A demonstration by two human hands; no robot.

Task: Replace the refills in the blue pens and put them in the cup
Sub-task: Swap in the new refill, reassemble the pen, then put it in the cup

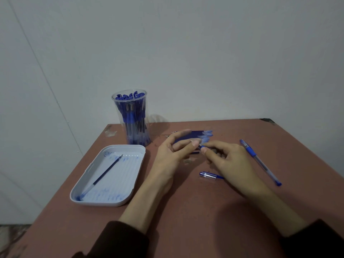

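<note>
Cup (pixel 131 118) crammed with blue pens, one spent refill (pixel 107 174) in the tray (pixel 130 199); left hand (pixel 173 157) grips what looks like a pen barrel (pixel 200 146) above the fresh refills (pixel 203 135), right hand (pixel 229 159) pinches its tip end; cap (pixel 208 175) off, another pen (pixel 260 162) waiting, so well along, I'd say

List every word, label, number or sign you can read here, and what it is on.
None can be read.
Pens in the cup: any print too small.
Loose pen: any print blurred.
Tray: blue ink smears only, no writing.
</note>
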